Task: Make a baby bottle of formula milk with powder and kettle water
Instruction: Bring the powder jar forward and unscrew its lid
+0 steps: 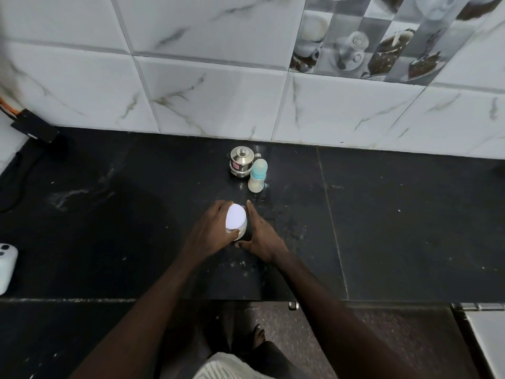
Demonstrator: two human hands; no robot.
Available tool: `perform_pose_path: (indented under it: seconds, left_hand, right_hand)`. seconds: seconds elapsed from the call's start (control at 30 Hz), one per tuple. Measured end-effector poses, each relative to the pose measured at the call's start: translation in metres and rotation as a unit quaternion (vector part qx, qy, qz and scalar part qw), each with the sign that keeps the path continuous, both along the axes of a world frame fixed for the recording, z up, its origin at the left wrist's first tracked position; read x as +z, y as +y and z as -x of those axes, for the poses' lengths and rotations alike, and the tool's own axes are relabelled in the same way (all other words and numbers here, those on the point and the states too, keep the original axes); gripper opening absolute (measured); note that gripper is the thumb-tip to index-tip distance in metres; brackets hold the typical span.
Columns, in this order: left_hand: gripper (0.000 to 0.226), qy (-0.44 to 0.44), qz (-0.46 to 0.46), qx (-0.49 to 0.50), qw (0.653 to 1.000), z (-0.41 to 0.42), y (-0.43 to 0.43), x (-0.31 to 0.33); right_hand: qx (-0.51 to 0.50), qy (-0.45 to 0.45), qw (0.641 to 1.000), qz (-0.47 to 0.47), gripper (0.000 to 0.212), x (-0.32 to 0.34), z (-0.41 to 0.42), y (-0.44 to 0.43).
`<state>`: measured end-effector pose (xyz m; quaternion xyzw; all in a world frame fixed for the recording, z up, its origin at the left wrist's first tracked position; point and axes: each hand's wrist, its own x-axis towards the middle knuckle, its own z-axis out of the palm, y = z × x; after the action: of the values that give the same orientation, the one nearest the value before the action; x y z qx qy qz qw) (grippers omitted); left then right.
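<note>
Hands close around a white-lidded tin (pixel 236 221) of formula powder on a black stone counter (pixel 396 228), about midway between the wall edge and the front edge. The left hand (pixel 211 231) wraps the tin's left side, fingers curled over the far rim of the lid and thumb pressed on its near edge. The right hand (pixel 262 236) cups the tin's right side lower down, fingers stretched along its wall and thumb (pixel 241 244) hooked around the base toward the front; both hands grasp the tin.

Just behind it, toward the wall edge, a capped baby bottle (pixel 257 176) stands upright with pale milky liquid in its lower part and a teal collar under a clear dome. A small steel kettle (pixel 241 161) with a knobbed lid stands immediately left of and behind the bottle, close enough that the two appear to touch. White speckles dust the counter around the tin. At the left edge lie a white device (pixel 6 262) and, in the far left corner, a black plug block (pixel 35 127) with its cord. Marble-patterned tiles (pixel 218 77) line the wall.
</note>
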<state>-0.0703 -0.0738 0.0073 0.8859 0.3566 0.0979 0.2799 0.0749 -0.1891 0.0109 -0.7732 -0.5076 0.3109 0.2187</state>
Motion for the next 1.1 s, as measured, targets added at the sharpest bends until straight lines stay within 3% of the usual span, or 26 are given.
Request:
perform_pose_path:
  seconds: [0.63,1.1]
  left_hand:
    - [0.089,0.04,0.046,-0.076,0.995,0.015,0.002,0.0]
    - [0.092,0.037,0.04,-0.049,0.997,0.015,-0.004,0.003]
  right_hand:
    - [-0.041,0.08,0.996,-0.007,0.122,-0.019,0.018,-0.019]
    - [-0.092,0.091,0.991,-0.031,0.109,-0.031,0.029,-0.013]
